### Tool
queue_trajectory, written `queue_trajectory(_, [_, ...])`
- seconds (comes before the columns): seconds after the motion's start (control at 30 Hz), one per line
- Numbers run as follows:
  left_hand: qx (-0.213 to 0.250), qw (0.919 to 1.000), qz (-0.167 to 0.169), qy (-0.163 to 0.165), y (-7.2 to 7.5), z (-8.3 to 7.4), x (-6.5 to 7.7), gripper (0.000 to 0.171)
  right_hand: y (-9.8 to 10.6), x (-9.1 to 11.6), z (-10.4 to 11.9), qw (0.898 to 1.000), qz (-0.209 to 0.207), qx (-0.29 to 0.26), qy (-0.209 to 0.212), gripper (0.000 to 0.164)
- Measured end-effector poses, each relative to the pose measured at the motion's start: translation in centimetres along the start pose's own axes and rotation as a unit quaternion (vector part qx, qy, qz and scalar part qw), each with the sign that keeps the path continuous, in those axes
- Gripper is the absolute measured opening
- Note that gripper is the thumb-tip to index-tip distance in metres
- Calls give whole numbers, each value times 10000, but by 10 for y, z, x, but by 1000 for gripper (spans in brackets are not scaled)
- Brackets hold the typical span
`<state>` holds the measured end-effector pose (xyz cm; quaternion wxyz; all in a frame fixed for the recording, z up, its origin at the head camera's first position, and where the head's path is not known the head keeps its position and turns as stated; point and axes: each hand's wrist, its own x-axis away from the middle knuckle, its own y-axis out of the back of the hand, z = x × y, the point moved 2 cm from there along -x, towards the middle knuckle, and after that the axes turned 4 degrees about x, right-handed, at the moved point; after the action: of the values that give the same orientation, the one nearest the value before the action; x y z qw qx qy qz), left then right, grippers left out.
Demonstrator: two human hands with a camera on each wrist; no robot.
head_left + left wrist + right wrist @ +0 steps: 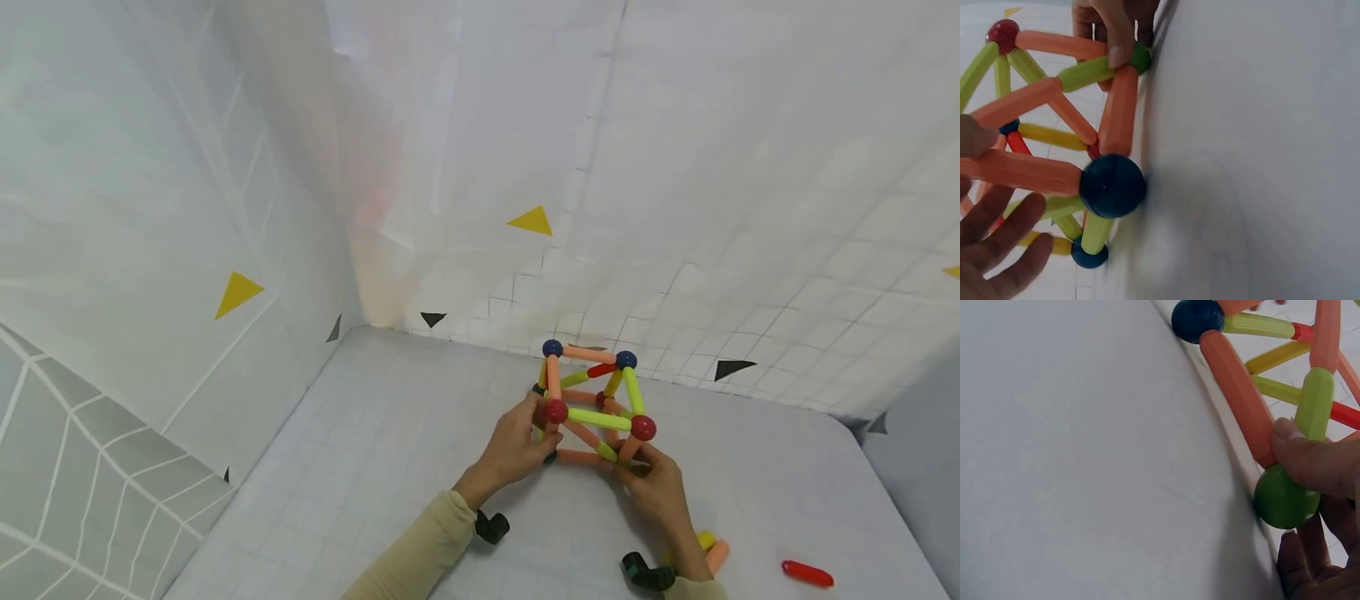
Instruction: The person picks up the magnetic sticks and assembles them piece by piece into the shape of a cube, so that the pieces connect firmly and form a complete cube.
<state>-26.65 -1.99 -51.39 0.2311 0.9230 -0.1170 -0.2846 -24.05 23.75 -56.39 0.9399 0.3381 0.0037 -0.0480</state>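
Observation:
A box-like frame of magnetic sticks and balls [600, 418] stands on the white surface, with slanting sticks across some sides. Its sticks are orange, lime, yellow and red; its balls are red, dark blue and green. At its left front, my left hand [517, 442] holds an upright orange stick [1022, 174], thumb on one side and fingers on the other, above a dark blue ball [1113, 185]. My right hand [658, 487] grips the right front bottom corner. There, its thumb presses a slanting lime stick [1314, 403] beside the green ball [1286, 497].
A loose red stick [807, 573] lies at the far right. Nearer the right wrist are a yellow stick [705, 540] and an orange stick [717, 557], partly hidden by the arm. A white gridded wall [675, 208] rises behind the frame, another sheet [112, 208] at left.

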Motion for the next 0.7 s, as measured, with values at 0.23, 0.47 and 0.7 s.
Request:
queue_trajectory(0.23, [-373,9984,403,155,2,0,0,25,4,6,3,9994,239,-69,-222,43])
queue_trajectory(0.47, [-693,9954,652,120,1,5,0,21,12,9,8,9969,749,-17,-254,54])
queue_trajectory(0.7, [-661,9934,891,305,-1,8,2,20,57,15,-10,9879,1126,895,-581,65])
